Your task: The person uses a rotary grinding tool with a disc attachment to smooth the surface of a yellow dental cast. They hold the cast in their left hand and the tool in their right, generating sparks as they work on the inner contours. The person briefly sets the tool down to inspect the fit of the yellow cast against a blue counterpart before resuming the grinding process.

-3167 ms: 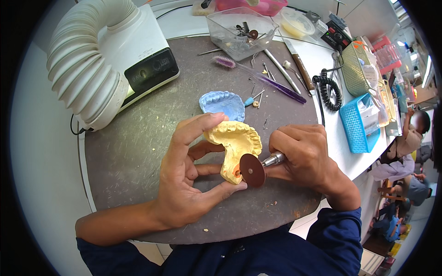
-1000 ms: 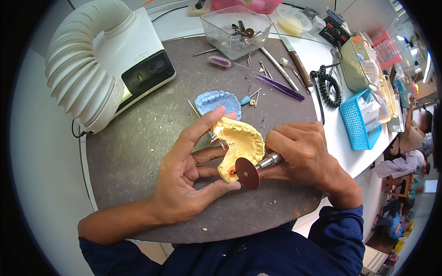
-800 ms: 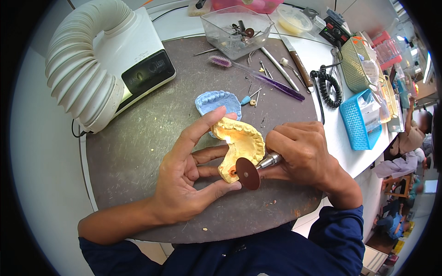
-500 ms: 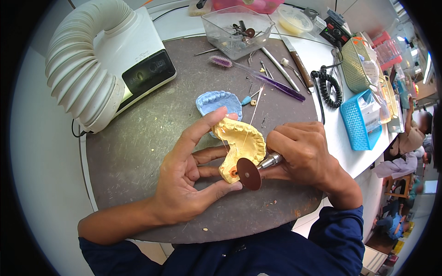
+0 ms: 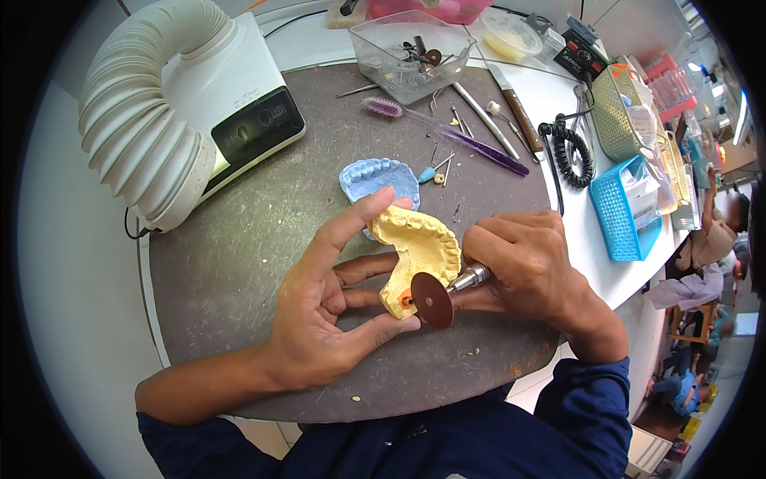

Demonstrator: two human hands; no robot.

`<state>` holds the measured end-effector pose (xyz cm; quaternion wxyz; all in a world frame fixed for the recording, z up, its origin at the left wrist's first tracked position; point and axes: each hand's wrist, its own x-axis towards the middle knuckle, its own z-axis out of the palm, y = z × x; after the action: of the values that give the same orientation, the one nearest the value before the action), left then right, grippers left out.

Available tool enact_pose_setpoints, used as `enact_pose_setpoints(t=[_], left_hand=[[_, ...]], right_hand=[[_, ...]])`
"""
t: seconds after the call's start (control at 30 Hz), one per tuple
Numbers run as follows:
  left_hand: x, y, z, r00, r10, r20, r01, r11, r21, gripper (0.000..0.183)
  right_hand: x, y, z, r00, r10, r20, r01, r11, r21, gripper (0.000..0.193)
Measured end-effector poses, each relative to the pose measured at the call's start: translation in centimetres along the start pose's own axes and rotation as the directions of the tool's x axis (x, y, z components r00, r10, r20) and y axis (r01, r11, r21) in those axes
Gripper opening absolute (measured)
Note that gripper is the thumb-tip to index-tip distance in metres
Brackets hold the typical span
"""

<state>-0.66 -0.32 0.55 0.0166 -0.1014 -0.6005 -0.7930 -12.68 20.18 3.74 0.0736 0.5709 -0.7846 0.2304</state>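
My left hand (image 5: 319, 303) holds a yellow plaster dental cast (image 5: 419, 227) between thumb and fingers above the bench. An orange-brown patch with a dark hole marks its near end. My right hand (image 5: 523, 267) is closed around a metal rotary handpiece (image 5: 469, 278), fitted with a reddish-brown cutting disc (image 5: 432, 302). The disc stands close beside the cast's near end, by my left thumb; whether it touches I cannot tell. Behind my left fingertips lies a blue dental cast (image 5: 379, 177), partly covered by the hand and the yellow cast.
A white suction unit with a ribbed hose (image 5: 140, 120) stands at left. Beyond the casts lie a purple brush (image 5: 471, 144), a knife (image 5: 519, 112) and small tools. A clear box of discs (image 5: 411, 60) sits at the back, a blue basket (image 5: 626, 211) at right.
Bright thin streaks across the yellow cast and toward the purple brush are gone. Both hands, the cast and the disc stay almost in place.
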Motion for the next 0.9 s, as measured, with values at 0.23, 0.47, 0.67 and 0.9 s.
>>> enact_pose_setpoints(t=[0.23,0.47,0.67,0.9], left_hand=[[0.00,0.00,0.04,1.000,-0.004,-0.001,0.004,1.000,0.005,0.094],[-0.01,-0.02,0.01,1.000,0.013,0.003,-0.013,1.000,0.009,0.094],[0.02,0.01,0.09,1.000,0.013,0.001,-0.013,1.000,0.004,0.094],[0.03,0.04,0.11,1.000,0.012,0.001,-0.012,1.000,0.002,0.094]], right_hand=[[-0.05,-0.02,0.03,1.000,0.002,0.006,-0.002,1.000,-0.005,0.052],[0.08,-0.02,-0.21,0.999,-0.003,0.041,0.004,0.999,-0.035,0.055],[0.07,-0.04,-0.24,0.999,-0.007,0.038,0.009,0.999,-0.048,0.055],[-0.11,-0.03,0.03,1.000,0.004,0.010,-0.003,1.000,-0.012,0.052]])
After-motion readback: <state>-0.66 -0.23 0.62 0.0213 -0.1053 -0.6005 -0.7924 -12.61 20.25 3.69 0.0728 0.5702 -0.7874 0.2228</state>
